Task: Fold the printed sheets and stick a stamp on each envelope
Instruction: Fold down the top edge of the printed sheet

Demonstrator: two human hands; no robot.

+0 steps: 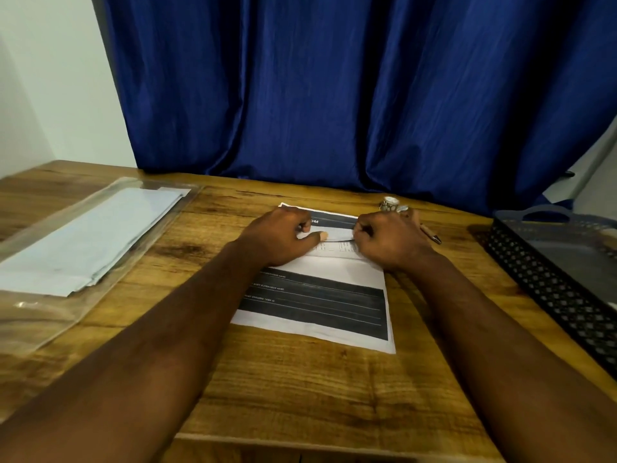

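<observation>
left hand (283,237) | right hand (389,240) | both seemingly pinching printed sheet (317,295)

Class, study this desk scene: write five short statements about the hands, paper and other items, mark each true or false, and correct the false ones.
1. Both hands, left hand and right hand, rest on the printed sheet. True.
2. The printed sheet lies inside the black tray. False: it lies on the wooden table; the black tray stands at the right.
3. The white envelopes lie in a clear sleeve on the left. True.
4. A red curtain hangs behind the table. False: the curtain is blue.
5. A pen lies beside the right hand. True.
</observation>
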